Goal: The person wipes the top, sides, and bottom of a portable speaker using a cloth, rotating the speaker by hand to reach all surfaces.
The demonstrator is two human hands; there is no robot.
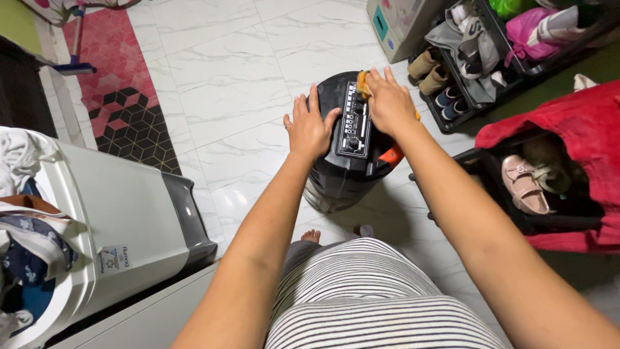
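Both bare arms extend forward and downward from the bottom edge of the view, converging toward the black speaker [345,145], the landmark for all positions here. Left hand [310,129]: palm down, flat on the speaker's left top edge, fingers spread and pointing away from the body, thumb angled inward toward the centre; ring visible on one finger. Left wrist straight, forearm in line with hand. Right hand [387,100]: palm down on the speaker's far right top, fingers together and slightly curled, pressing down on a yellow cloth [363,83]. Right wrist slightly flexed; right forearm crosses the speaker's right side.
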